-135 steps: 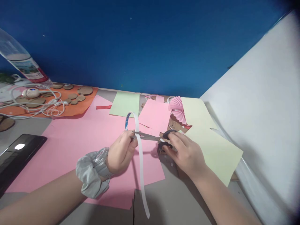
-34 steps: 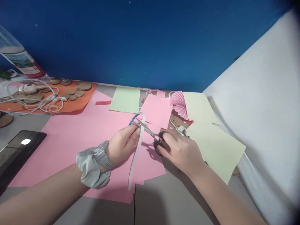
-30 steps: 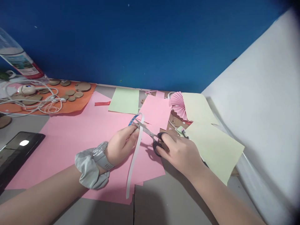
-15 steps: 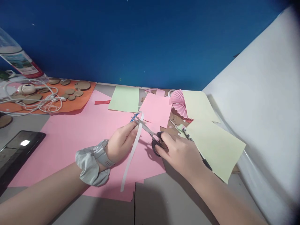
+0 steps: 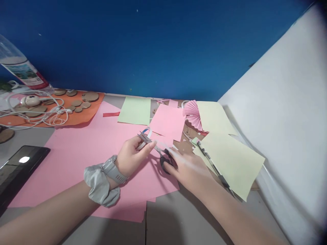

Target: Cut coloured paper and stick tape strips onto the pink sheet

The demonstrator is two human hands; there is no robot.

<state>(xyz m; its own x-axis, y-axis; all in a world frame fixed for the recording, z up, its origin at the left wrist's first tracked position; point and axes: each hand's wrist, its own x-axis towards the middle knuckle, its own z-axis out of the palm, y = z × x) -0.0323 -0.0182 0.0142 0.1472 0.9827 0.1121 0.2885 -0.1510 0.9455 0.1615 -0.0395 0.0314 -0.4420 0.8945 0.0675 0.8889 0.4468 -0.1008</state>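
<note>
At far left lies a dark phone [image 5: 21,173], apart from both hands. Over the pink paper [image 5: 84,153], the left hand [image 5: 131,154] pinches the curled white strip [image 5: 150,132], apparently to steady its loop at the blades of the scissors [image 5: 157,148]. The right hand [image 5: 190,170], crossed by a blurred white streak [image 5: 178,155], grips these, presumably for control. Rightward, a pen [image 5: 211,161] rests against pale paper [image 5: 236,158].

Bottle [image 5: 24,66], toward the table's [image 5: 163,217] far edge at left: one printed label [image 5: 25,75], landscape picture and red band; lettering too small and blurred to read. Pen [image 5: 213,165], toward the table's right edge: dark barrel markings, illegible. Legible text, brands, numbers: none.
</note>
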